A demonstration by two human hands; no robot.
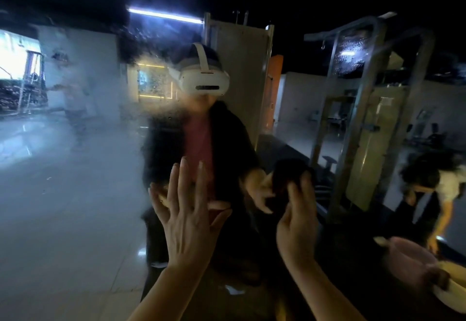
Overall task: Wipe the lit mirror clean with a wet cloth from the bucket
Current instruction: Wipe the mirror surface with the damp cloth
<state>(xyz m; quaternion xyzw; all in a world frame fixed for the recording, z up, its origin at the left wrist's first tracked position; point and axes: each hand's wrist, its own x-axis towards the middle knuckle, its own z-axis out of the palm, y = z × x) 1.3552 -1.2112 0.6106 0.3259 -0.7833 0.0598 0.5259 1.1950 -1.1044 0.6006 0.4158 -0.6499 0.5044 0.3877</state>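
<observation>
Left hand (187,216) raised flat toward the mirror (83,174), fingers straight and spread apart, holding nothing. Whether palm actually touched glass, not clear. Beyond and left of that hand: hazy smear and droplets across the glass, thickest up and left of the fingertips, so most wiping judged yet to do. Right of it, right hand (297,222) lifted close to the glass, fingers and thumb pinched on a dark cloth (290,175) bunched at the fingertips. Down and right of that hand, bucket (413,261) with pale rim, partly out of view.

Advice for the step, as judgement only: cloth better spread flat under the palm than bunched; overlapping strokes from the top down through the haze; left hand best kept off wiped glass; excess water wrung out first to avoid streaks.
</observation>
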